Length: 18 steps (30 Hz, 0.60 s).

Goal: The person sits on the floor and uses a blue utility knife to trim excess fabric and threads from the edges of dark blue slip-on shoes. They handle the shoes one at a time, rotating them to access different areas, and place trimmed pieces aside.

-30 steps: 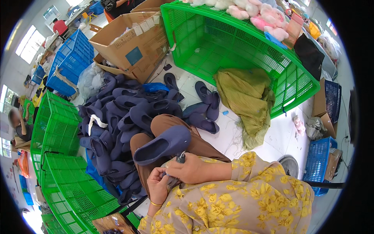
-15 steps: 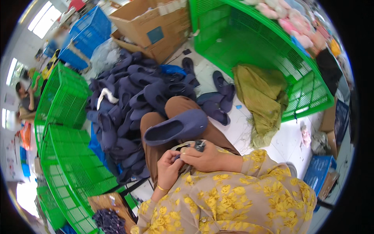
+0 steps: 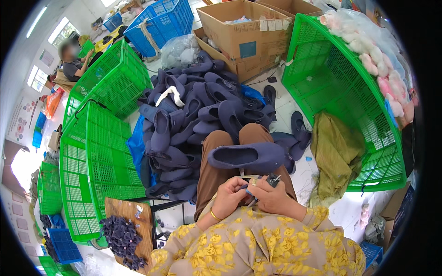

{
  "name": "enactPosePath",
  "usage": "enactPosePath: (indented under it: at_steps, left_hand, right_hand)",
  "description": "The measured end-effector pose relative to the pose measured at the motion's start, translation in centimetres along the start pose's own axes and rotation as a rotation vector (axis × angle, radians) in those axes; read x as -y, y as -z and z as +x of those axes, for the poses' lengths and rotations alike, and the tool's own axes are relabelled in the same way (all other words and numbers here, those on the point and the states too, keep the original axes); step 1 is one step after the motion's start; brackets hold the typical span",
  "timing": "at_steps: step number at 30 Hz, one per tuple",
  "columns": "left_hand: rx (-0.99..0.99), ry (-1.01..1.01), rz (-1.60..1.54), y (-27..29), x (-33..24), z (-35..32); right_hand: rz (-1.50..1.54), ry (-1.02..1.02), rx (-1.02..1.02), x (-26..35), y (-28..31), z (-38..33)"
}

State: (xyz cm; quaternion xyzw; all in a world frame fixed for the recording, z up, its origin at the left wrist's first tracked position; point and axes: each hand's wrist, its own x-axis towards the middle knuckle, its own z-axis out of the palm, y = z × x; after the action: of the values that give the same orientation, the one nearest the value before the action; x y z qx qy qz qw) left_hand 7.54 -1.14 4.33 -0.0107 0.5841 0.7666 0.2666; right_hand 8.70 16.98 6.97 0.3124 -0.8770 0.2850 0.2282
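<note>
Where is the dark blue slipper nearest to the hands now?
In the head view, the dark blue slipper lies across the person's knees, just above both hands, with the big slipper pile behind it to the left.

You wear a loose top [image 3: 258, 244] of mustard yellow, printed all over with brighter yellow flowers and small grey-brown leaves; it fills the lower middle of the frame. Its sleeves run long, reaching down to your wrists, and the cloth gathers in soft folds along both forearms. A thin gold bangle [image 3: 214, 215] circles your left wrist, just where the sleeve ends, a little below the centre of the frame. Your trousers [image 3: 221, 161] are plain brown with no pattern, showing at the centre of the frame over both thighs and knees. Your left hand [image 3: 230, 195] and right hand [image 3: 271, 195] are bare, without gloves.
</note>
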Motion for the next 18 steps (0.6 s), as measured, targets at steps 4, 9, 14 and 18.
enactPosePath:
  at_steps: [4, 9, 14, 18]
  left_hand:
    - [0.007, 0.108, -0.105, 0.2, -0.1, 0.0]
    - [-0.029, -0.023, 0.039, 0.4, -1.8, 0.7]
    - [-0.084, -0.062, 0.093, 1.5, -2.2, 0.8]
    - [0.045, -0.075, 0.219, 0.2, -3.2, 0.8]
  right_hand:
    - [0.42, -0.128, -0.296, 0.0, 1.0, 2.4]
    - [1.365, -0.853, -0.146, 0.5, 4.5, 2.0]
    - [1.34, -0.842, -0.448, -2.5, 9.5, 1.0]
    - [1.362, -0.773, -0.566, -5.1, 13.4, -1.3]
